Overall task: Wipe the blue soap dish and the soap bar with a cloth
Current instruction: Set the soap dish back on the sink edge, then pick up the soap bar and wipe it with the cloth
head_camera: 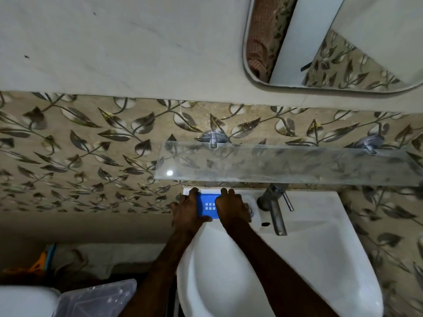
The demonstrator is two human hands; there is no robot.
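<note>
Behind everything, a beige wall with a grey leaf pattern (91,156), and under a long clear glass shelf (286,165) a white ceramic washbasin (309,248) with a grey metal tap (275,211). On the back left ledge of the basin, just beside the tap, the blue plastic soap dish with small white drain holes (209,205), held from both sides. Left hand (186,212) closed around the left edge of the dish, fingers over the far rim and thumb along the near edge; right hand (232,208) curled over the right end, fingers reaching the far rim. No cloth to see in either hand, and no soap bar on the part of the dish that shows. Probably the moment of taking up or setting down the dish, so good to keep it level, to grip by the rims and not the wet floor, and to lift straight up without knocking the glass shelf, which hangs close above. Hidden: both ends of the dish under the hands, so the soap bar could lie there, cannot tell. Bottom left, a clear plastic container (98,298) and a white rounded object (25,300), both cut off by the frame; dark corner beside them hard to make out.
</note>
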